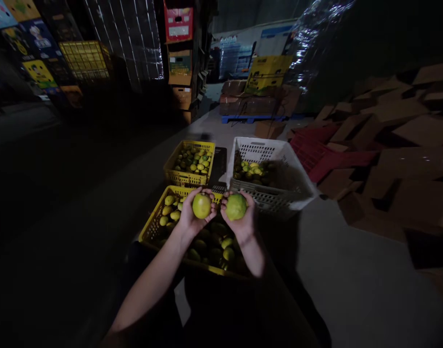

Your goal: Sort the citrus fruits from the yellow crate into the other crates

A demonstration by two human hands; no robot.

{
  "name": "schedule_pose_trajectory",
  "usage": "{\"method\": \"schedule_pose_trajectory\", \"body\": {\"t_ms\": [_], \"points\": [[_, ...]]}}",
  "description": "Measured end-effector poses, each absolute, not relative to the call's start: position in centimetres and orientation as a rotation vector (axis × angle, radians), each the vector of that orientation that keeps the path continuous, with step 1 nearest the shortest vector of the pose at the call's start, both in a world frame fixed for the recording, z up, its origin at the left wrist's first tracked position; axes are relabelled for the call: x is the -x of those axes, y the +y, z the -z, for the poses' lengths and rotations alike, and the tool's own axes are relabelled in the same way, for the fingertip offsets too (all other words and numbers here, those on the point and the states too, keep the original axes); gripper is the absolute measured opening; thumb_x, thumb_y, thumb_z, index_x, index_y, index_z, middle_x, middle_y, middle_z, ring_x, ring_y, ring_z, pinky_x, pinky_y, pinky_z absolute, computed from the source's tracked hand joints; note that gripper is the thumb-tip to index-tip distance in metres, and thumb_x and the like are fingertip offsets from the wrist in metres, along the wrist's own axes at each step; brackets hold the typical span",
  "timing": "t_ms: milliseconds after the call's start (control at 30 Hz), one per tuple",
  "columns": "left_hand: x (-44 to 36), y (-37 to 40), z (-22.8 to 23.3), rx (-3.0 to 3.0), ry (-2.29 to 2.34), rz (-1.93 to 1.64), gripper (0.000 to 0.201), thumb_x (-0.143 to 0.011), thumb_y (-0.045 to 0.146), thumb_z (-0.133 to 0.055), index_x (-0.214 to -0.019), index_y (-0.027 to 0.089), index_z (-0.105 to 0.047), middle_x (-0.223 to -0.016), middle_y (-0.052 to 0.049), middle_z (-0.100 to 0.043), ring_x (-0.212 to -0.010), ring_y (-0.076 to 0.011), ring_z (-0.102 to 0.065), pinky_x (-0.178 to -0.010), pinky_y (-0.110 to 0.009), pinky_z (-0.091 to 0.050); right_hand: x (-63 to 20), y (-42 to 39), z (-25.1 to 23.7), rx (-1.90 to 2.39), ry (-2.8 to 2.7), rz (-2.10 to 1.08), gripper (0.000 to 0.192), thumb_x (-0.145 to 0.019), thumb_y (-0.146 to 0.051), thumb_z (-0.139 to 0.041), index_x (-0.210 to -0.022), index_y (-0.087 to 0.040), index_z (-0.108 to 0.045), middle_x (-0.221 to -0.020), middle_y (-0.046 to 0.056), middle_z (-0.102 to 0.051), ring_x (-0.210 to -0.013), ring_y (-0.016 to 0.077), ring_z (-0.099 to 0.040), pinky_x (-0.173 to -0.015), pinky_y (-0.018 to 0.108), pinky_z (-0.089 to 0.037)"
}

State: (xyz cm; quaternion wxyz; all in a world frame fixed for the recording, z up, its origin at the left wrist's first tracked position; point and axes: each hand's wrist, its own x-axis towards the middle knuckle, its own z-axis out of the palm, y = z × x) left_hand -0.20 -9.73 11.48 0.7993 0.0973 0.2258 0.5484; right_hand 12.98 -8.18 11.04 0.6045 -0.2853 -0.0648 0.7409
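Observation:
My left hand (190, 215) is closed around a yellow-green lemon (201, 206), its upper side showing. In my right hand (247, 224) rests a greener lemon (236, 207), with the fingers curled about it. Both hands are held side by side above a large yellow crate (148, 227) of lemons, some yellow and some green. Much of that crate lies in shadow or behind my forearms. Just beyond it stands a smaller-looking yellow crate (187, 180) filled with yellowish lemons. To the right, a white crate (297, 176) holds lemons mostly toward its left side.
Flattened cardboard boxes (409, 164) are heaped on the right, beside a red plastic crate (315, 152). Stacked cartons (180, 67) rise at the back. A blue pallet (250, 118) carries wrapped goods and a yellow box (266, 72). The left side is very dark.

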Motion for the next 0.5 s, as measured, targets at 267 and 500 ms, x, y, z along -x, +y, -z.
{"method": "schedule_pose_trajectory", "body": {"t_ms": [267, 500], "points": [[1.1, -10.3, -12.3, -0.264, 0.579, -1.189, 0.02, -0.081, 0.027, -0.053, -0.068, 0.014, -0.062, -0.059, -0.003, -0.061, -0.042, -0.0101, -0.051, -0.043, -0.02, -0.044, -12.3, -9.3, -11.7, 0.632, -0.59, -1.733, 0.016, -0.081, -0.026, -0.042, -0.071, -0.024, -0.054, -0.057, 0.0, -0.054, -0.046, 0.0146, -0.052, -0.038, 0.024, -0.045], [1.4, -10.1, -12.1, -0.178, 0.543, -1.215, 0.019, -0.083, 0.024, -0.05, -0.074, 0.014, -0.063, -0.063, -0.003, -0.062, -0.045, -0.0106, -0.054, -0.044, -0.021, -0.047, -12.0, -8.6, -10.9, 0.766, -0.365, -1.766, 0.02, -0.084, -0.024, -0.043, -0.067, -0.022, -0.055, -0.052, 0.001, -0.058, -0.043, 0.0142, -0.053, -0.036, 0.023, -0.046]]}}
